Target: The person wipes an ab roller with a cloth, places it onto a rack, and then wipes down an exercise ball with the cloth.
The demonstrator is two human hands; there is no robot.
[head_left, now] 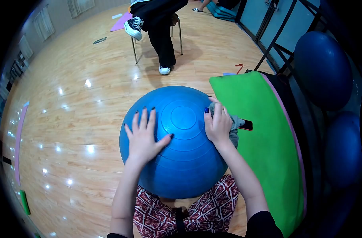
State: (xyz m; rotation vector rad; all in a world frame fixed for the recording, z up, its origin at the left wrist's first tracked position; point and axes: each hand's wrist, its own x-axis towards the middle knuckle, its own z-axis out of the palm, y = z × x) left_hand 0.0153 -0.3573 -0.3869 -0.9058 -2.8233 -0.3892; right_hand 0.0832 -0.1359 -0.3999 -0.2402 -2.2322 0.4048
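Note:
A large blue exercise ball (pixel 177 166) is between my legs, over patterned red and white trousers (pixel 216 206). My left hand (pixel 143 139) lies on the upper left of the ball with its fingers spread and nothing held. On the ball's right side, my right hand (pixel 218 123) is closed on a grey-green cloth (pixel 234 137) against the surface. Part of the cloth hangs beyond the fingers toward the green mat.
A green mat (pixel 264 158) with a dark phone (pixel 246 125) lies at the right. More blue balls (pixel 323 69) sit by a black frame (pixel 282 43). Ahead, a person in black trousers (pixel 161 35) sits on a chair (pixel 180 37). Pink mats (pixel 20 139) lie farther off.

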